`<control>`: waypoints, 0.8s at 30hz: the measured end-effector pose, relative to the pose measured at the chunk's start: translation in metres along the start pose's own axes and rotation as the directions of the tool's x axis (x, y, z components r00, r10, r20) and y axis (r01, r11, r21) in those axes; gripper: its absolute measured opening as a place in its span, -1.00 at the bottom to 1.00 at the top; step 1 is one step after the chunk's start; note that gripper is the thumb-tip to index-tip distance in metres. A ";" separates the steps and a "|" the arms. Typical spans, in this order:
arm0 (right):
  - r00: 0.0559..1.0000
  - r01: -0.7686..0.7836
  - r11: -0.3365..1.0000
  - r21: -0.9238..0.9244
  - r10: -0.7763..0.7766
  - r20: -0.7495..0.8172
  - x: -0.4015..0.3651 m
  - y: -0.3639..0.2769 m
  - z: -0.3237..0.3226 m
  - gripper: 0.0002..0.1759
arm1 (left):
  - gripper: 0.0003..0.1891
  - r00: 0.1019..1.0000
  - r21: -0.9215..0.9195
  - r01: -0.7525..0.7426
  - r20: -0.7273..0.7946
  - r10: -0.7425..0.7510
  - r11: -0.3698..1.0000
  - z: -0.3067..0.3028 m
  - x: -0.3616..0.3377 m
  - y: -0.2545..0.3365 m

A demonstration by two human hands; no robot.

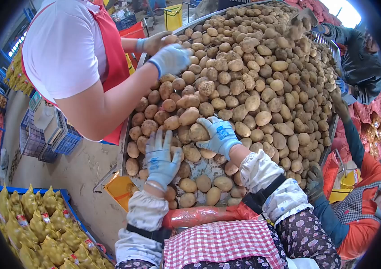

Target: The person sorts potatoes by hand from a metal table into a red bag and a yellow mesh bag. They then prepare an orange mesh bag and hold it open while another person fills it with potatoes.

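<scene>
Potatoes (253,103) cover the sorting table in front of me. My left hand (158,160), in a pale blue glove, lies over the potatoes near the table's left edge. Its fingers are stretched out and apart, touching potatoes but not wrapped round one. My right hand (221,137), gloved in the same blue, has thumb and fingers on either side of a brown potato (197,132). Its far fingertips are partly out of sight. Between my hands and the padded red table edge (199,217), several loose potatoes (204,183) lie on the bare tabletop (204,167).
At the left, a person in a red apron (111,40) reaches a gloved hand (171,59) over the potatoes. Other people stand along the right side, one with a dark glove (315,183) at the edge. Bagged potatoes (42,224) fill a blue-edged crate; an orange bin (121,190) adjoins the table.
</scene>
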State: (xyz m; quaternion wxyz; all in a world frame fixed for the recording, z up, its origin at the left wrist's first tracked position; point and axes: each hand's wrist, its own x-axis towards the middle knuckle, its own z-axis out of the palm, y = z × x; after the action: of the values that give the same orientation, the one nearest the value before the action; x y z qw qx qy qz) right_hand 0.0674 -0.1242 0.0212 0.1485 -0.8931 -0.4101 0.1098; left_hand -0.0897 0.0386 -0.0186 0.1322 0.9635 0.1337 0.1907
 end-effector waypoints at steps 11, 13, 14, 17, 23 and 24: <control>0.927 -0.375 -0.801 0.467 -0.315 0.203 -0.046 0.040 0.025 -0.34 | -0.11 0.979 -0.047 -0.022 0.201 0.031 0.999 0.018 -0.024 0.005; 0.930 -0.343 -0.847 0.407 -0.246 0.273 -0.056 0.038 0.024 -0.35 | -0.11 0.981 -0.056 -0.010 0.193 0.021 0.998 0.019 -0.027 0.005; 0.924 -0.309 -0.854 0.418 -0.167 0.343 -0.062 0.036 0.021 -0.35 | -0.12 0.967 -0.039 0.028 0.255 -0.017 0.999 0.015 -0.034 0.005; 0.893 -0.242 -0.844 0.479 -0.001 0.449 -0.072 0.034 0.010 -0.35 | -0.15 0.939 -0.040 0.061 0.340 -0.044 0.997 -0.015 -0.054 0.002; 0.895 -0.343 -0.845 0.410 -0.162 0.415 -0.093 0.030 0.016 -0.30 | -0.24 0.837 -0.058 0.178 0.533 -0.120 0.982 -0.057 -0.042 0.020; 0.908 -0.344 -0.807 0.480 -0.156 0.388 -0.094 0.025 0.025 -0.30 | -0.28 0.925 -0.163 -0.009 0.372 0.070 0.987 -0.053 -0.046 0.037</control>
State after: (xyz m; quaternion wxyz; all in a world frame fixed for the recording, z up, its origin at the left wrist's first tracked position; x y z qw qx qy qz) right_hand 0.0168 -0.2075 -0.0038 0.8041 -0.1655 0.1173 0.5588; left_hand -0.1443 0.0006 0.0248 0.2276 0.9711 0.0710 0.0148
